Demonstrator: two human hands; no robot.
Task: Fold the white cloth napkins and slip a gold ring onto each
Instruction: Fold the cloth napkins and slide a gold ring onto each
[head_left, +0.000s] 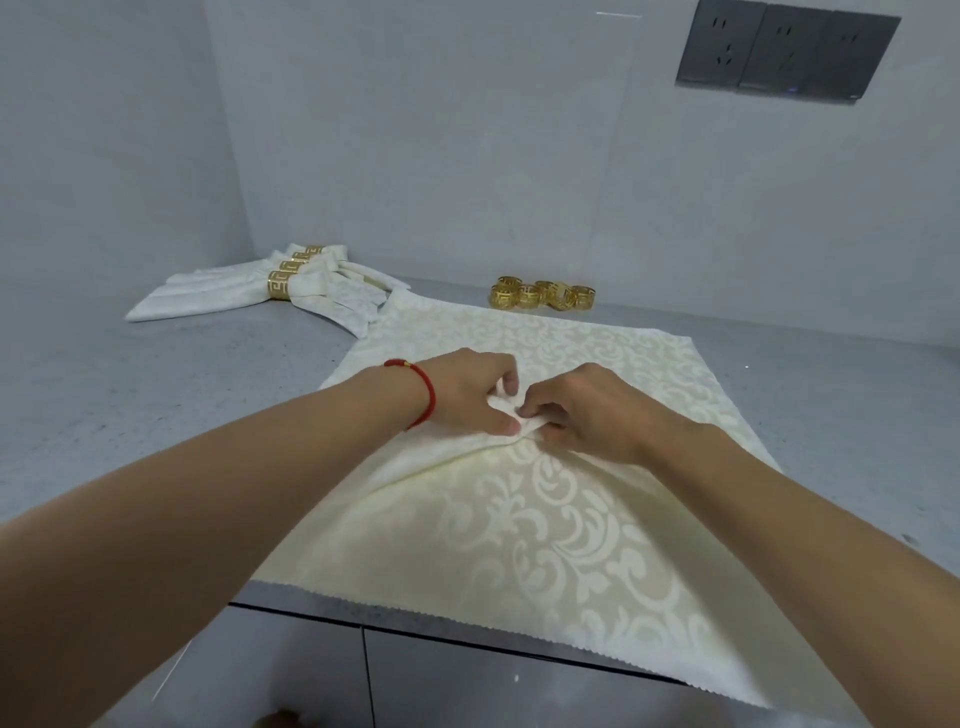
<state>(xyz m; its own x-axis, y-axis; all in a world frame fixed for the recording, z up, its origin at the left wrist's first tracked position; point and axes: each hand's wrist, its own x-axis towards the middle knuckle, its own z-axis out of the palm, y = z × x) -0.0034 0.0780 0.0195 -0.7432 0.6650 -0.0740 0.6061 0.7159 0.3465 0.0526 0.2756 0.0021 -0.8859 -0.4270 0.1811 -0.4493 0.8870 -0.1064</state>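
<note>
Napkin (545, 525) spread flat on grey counter (171, 395), near scalloped edge overhanging the counter's front lip, middle gathered up into a small bunch between the two hands. Left hand (467, 392) — red cord bracelet (423, 389) at the wrist — curled over the bunch from the left, thumb and fingertips pinching a raised fold of white cloth. Right hand (587, 410) meeting it from the right, fingers bent narrow and nipping the same fold, knuckles nearly touching those of the left. Creases fanning out from the pinch toward the near corners; far half of the cloth lying smooth beyond the fingertips. Well beyond the fingers, up and to the right — loose cluster of gold rings (543, 294), untouched. Beyond and left of the left hand, stack of finished napkins (218, 293), each banded with a gold ring, one end just meeting the far left corner of the spread cloth. Dark wall sockets (787, 52) high on the right.
</note>
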